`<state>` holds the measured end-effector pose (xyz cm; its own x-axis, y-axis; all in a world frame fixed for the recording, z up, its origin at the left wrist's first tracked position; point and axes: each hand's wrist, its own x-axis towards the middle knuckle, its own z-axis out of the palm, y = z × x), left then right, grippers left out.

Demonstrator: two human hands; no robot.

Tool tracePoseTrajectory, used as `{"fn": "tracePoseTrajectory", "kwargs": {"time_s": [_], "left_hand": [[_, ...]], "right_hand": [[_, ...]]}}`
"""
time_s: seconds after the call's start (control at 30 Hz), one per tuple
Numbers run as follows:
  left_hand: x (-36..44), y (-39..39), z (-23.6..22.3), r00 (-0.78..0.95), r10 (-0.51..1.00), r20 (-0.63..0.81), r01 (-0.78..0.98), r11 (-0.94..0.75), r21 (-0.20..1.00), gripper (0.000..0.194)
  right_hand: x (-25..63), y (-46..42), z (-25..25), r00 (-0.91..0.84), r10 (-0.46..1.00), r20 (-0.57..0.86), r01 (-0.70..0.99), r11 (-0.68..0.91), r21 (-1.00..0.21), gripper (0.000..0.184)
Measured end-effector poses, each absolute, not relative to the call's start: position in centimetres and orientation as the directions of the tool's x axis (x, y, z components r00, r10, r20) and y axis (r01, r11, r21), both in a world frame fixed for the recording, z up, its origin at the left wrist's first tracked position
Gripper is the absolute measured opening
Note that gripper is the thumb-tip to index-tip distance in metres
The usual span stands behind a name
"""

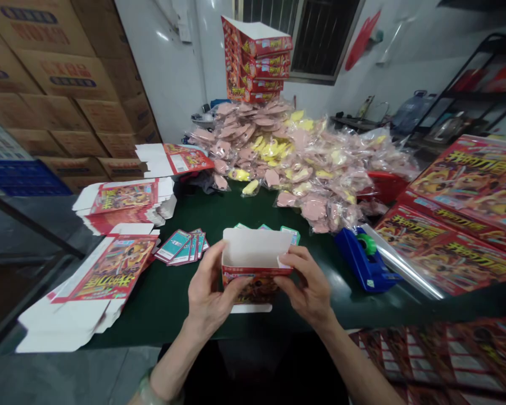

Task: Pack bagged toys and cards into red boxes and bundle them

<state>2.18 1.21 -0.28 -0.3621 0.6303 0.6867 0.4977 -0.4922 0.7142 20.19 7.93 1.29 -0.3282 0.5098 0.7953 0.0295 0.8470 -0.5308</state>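
Between my two hands is a red printed cardboard box [255, 287] with its white flap [257, 246] raised at the top. My left hand [213, 287] grips the box's left side, thumb across the front. On the right, the fingers of my right hand [306, 281] pinch the box's right edge by a small white side flap. Another white flap [251, 308] sticks out at the bottom, toward me. Fanned teal cards [184, 246] lie to the left of the box. More green-edged cards [293, 233] show partly behind it.
Flat unfolded boxes [113, 267] are stacked at left. Bagged pink and yellow pieces [274, 149] heap up at the back, below stacked boxes [259, 62]. A blue tape dispenser [365, 261] stands right, beside large red boxes [455, 225]. Brown cartons [63, 73] line the left wall.
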Motion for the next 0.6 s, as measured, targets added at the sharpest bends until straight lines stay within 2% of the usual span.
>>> {"fn": "tracePoseTrajectory", "kwargs": {"time_s": [0.1,0.13,0.2,0.27,0.33,0.37,0.47,0.53,0.6], "left_hand": [[2.2,1.0,1.1,-0.264,0.516,0.815,0.619,-0.558,0.553,0.040],[2.3,0.8,1.4,-0.256,0.502,0.826,0.626,-0.565,0.538,0.029],[2.5,0.6,1.9,-0.299,0.528,0.795,0.578,-0.563,0.591,0.015],[2.9,0.4,2.2,-0.385,0.599,0.702,0.454,-0.539,0.709,0.018],[3.3,0.4,2.5,-0.471,0.674,0.570,0.243,-0.522,0.818,0.016],[3.4,0.4,2.7,-0.493,0.713,0.498,0.116,-0.513,0.850,0.015],[3.5,0.4,3.6,-0.454,0.827,0.330,-0.197,-0.455,0.869,0.031],[3.5,0.4,4.2,-0.393,0.864,0.315,-0.246,-0.429,0.869,0.027],[3.5,0.4,4.2,-0.356,0.856,0.375,-0.195,-0.461,0.866,0.011]], "right_hand": [[20.4,6.8,1.9,-0.266,0.523,0.810,0.039,0.845,-0.533,0.027],[20.4,6.5,2.1,-0.248,0.534,0.808,0.047,0.840,-0.541,0.027],[20.4,6.0,2.6,-0.235,0.550,0.801,0.059,0.831,-0.553,0.026],[20.3,5.9,3.1,-0.246,0.578,0.778,0.061,0.810,-0.583,0.023],[20.4,6.2,3.6,-0.239,0.647,0.724,0.033,0.751,-0.660,0.024],[20.4,6.3,3.8,-0.248,0.688,0.682,0.013,0.706,-0.708,0.029],[20.8,6.9,4.4,-0.380,0.734,0.562,-0.013,0.604,-0.797,0.041],[21.1,7.2,4.7,-0.457,0.691,0.560,-0.013,0.625,-0.781,0.034],[21.3,7.3,4.7,-0.438,0.650,0.622,-0.016,0.686,-0.728,0.024]]}}
